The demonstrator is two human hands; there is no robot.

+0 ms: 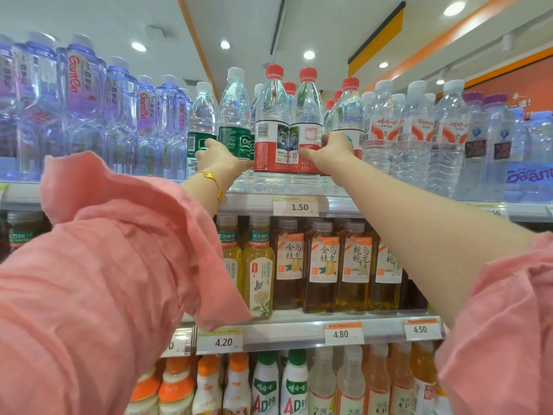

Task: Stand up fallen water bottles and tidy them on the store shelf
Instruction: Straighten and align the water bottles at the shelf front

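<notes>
Clear water bottles stand upright along the top shelf. My left hand is wrapped around the lower part of a green-labelled water bottle, fingers on its left, thumb on its right. Two red-capped, red-labelled water bottles stand side by side between my hands. My right hand closes around a third red-capped water bottle, with the thumb lying across the label of the middle one. No fallen bottle shows. Both palms are hidden.
Blue-tinted large bottles crowd the shelf's left end; white-capped, orange-labelled bottles and purple-capped ones fill the right. Tea bottles stand on the shelf below, milk drinks under that. Price tags line the edges.
</notes>
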